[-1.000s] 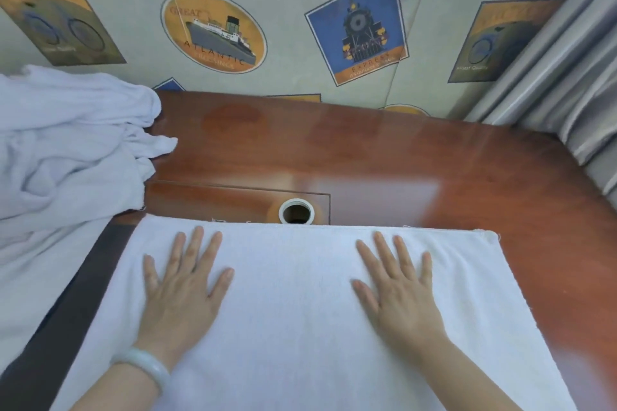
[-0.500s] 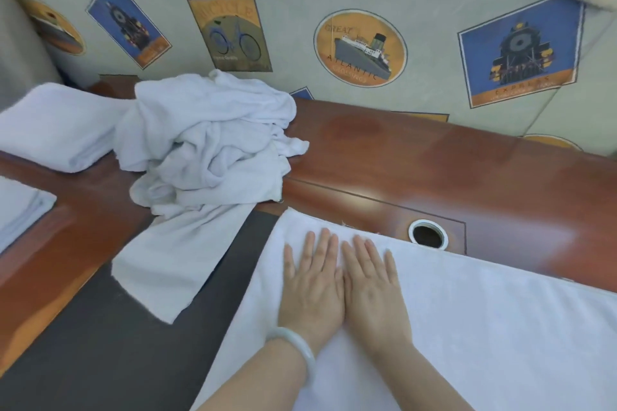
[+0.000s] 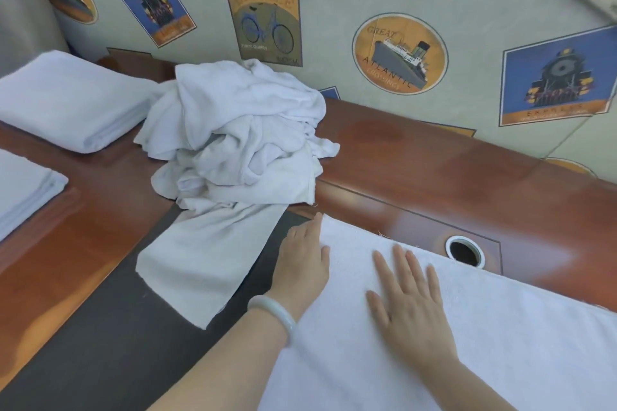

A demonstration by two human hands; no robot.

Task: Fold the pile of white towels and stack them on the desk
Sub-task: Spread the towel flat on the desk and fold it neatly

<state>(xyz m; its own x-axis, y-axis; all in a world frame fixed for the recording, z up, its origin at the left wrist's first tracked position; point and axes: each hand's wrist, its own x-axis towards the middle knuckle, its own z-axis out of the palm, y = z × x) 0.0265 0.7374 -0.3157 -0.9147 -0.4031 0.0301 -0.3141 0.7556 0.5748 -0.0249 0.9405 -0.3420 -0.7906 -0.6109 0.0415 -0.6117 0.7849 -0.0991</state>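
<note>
- The flat white terry towel (image 3: pixel 434 360) lies spread on the glossy brown wooden desk (image 3: pixel 434 163), just in front of the round cable hole (image 3: pixel 464 252)
- Left of the hole, the left hand (image 3: pixel 302 264) lies along the towel's edge, fingers straight and close, thumb on the cloth
- The right hand (image 3: pixel 410 304) presses flat nearer the hole, fingers spread wide
- The crumpled pile of white towels (image 3: pixel 240 143) sits farther left of the hole
- Soft, light and limp, the towel likely folds best pinched at its left-edge corners
</note>
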